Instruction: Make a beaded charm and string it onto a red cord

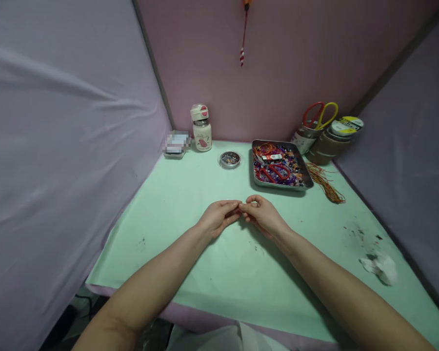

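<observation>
Over the middle of the table, my left hand [219, 216] and my right hand [262, 214] meet at the fingertips. Thumb and fingers of each are pinched together; whatever lies between them is too small to make out. Just beyond my right hand stands a metal tray [281, 187] full of beads in purple, black and orange. Red-handled scissors [274, 172], a coil of orange thread [265, 149] and a small white-and-red tube [271, 157] lie on the beads. A small round dish [230, 159] with dark bits in it sits behind my hands.
A white bottle [203, 132] and a blurred flat item [177, 144] stand at the back left. At the back right are a can with scissors [305, 138], a lidded jar [331, 144] and loose threads [327, 185]. Crumpled tissue [381, 267] lies right. A red-white cord [243, 44] hangs behind.
</observation>
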A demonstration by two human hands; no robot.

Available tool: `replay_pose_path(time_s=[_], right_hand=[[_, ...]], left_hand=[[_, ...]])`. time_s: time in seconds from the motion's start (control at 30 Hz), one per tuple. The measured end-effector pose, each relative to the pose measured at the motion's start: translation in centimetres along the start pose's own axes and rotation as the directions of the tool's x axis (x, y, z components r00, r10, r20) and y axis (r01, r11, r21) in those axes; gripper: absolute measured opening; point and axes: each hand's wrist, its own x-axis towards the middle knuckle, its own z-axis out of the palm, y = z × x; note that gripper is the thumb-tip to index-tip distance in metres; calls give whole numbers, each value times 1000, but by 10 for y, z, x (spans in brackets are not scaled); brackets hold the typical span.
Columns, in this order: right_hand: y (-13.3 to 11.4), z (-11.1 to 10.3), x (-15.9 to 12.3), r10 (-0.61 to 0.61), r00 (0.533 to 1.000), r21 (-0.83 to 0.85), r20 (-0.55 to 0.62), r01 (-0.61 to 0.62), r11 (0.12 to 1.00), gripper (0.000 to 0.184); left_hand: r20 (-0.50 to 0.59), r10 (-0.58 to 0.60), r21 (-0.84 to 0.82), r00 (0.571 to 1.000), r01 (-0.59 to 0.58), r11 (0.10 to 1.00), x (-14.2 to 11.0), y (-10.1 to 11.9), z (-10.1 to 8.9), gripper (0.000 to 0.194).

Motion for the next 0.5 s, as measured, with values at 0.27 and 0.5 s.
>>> replay_pose_path(time_s=[0.27, 0.5], right_hand=[[2, 0, 5, 70, 997, 44, 25, -71, 996, 43], [4, -2, 4, 8, 994, 70, 106, -15, 997, 38]], left_hand=[[26, 29, 32, 999, -30, 999, 1, 0, 1, 10], [-67, 70, 46, 995, -67, 997, 1, -1, 3, 9]])
